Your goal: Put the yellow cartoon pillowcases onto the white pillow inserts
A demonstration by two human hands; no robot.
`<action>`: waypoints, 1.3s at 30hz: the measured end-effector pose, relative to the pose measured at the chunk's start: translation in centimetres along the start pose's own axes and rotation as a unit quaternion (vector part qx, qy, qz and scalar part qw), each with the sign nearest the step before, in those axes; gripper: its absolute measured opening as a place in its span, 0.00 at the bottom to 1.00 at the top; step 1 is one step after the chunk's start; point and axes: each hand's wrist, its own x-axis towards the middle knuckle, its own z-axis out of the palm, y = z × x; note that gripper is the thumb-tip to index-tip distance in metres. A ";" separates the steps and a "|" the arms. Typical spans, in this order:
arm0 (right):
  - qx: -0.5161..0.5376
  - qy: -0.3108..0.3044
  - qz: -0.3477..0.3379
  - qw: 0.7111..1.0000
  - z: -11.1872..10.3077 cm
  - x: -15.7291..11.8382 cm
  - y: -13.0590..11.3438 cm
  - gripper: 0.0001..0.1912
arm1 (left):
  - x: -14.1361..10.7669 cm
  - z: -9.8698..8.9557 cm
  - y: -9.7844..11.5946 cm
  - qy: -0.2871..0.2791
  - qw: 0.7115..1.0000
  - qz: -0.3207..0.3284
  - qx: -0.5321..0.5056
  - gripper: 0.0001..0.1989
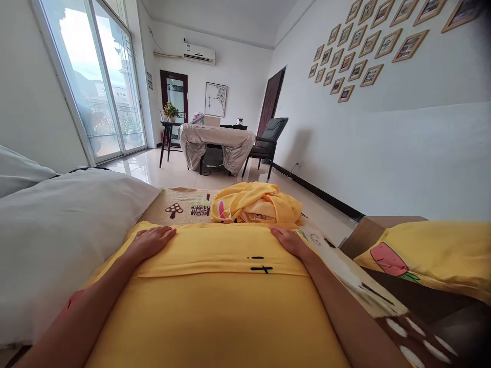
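A bright room with plain white walls [414, 148] and a glossy pale tiled floor [149, 176]; the near surface is covered by a beige blanket with brown printed figures [183, 197]. At far left, a bulging white fabric mass, probably a pillow [76, 220], lies beside the work, below a tall sliding glass door in a pale frame [103, 87]. Next, the left hand [155, 239] rests palm down, fingers close together and pointing inward, on the far left part of a broad yellow cloth with small black printed marks [218, 312]. This cloth, the thing being handled, spans the centre foreground between the forearms; a raised fold crosses it just nearer than the hands. Beyond its far edge, slightly right of centre, sits a crumpled yellow fabric bundle [253, 199], perhaps set there to leave the cloth unobstructed. The right hand [288, 240] mirrors the left at the far right corner, both arms extended forward; the wide placement probably keeps the edge taut and level. Whether either hand pinches the fabric cannot be told. At far right, a yellow cloth with a pink-and-green carrot print [433, 250] lies apart, beside a brown cardboard box [374, 227].
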 end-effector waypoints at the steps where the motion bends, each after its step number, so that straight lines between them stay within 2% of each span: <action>1: 0.001 0.003 0.018 1.000 0.0 0.0 1.2 0.25 | 0.2 0.0 -0.9 -0.005 1.000 -0.011 -0.010 0.31; 3: 0.003 0.011 0.048 0.999 0.1 0.1 3.0 0.25 | 0.7 -0.1 -2.4 -0.018 0.999 -0.026 -0.036 0.32; 6: 0.004 0.024 0.078 0.997 0.7 0.4 4.4 0.25 | 1.2 0.1 -3.8 -0.027 0.996 -0.030 -0.074 0.33; 10: 0.009 0.044 0.097 0.994 1.5 0.6 4.5 0.25 | 1.4 0.6 -4.5 -0.007 0.995 -0.037 -0.092 0.33; 14: 0.018 0.067 0.105 0.992 1.4 0.0 4.2 0.25 | 0.8 0.8 -4.8 0.036 0.995 -0.033 -0.091 0.32; 21: 0.035 0.091 0.100 0.990 1.0 -2.5 4.0 0.25 | -3.3 0.4 -5.0 0.123 0.988 -0.042 -0.089 0.27; 26: 0.038 0.103 0.103 0.989 -0.1 -5.0 3.4 0.26 | -7.1 -0.1 -5.3 0.137 0.985 -0.053 -0.090 0.29; 29: 0.029 0.108 0.119 0.987 -1.2 -6.7 1.8 0.26 | -10.0 -2.0 -2.9 0.135 0.986 -0.039 -0.084 0.28; 31: 0.022 0.102 0.120 0.987 -1.5 -7.9 -0.7 0.26 | -12.2 -3.9 0.5 0.114 0.990 0.009 -0.078 0.25; 33: 0.007 0.093 0.085 0.992 -1.2 -9.1 -4.6 0.27 | -14.2 -5.6 4.9 0.038 0.989 0.138 -0.045 0.23; 34: -0.001 0.088 0.052 0.995 -0.8 -9.7 -6.9 0.26 | -14.9 -6.0 7.2 0.012 0.984 0.178 -0.017 0.22; 35: -0.020 0.085 -0.012 0.996 -0.3 -10.2 -9.1 0.27 | -15.3 -6.1 9.4 -0.008 0.979 0.202 0.015 0.20; 36: -0.025 0.068 -0.079 0.994 0.2 -10.7 -11.3 0.26 | -15.4 -5.8 11.3 -0.001 0.976 0.211 0.043 0.19; 38: -0.027 0.042 -0.182 0.982 1.2 -11.6 -14.5 0.24 | -15.0 -3.9 13.9 0.043 0.972 0.216 0.076 0.18; 39: -0.025 0.036 -0.211 0.977 1.6 -12.0 -15.4 0.23 | -14.5 -2.4 14.5 0.073 0.970 0.222 0.071 0.19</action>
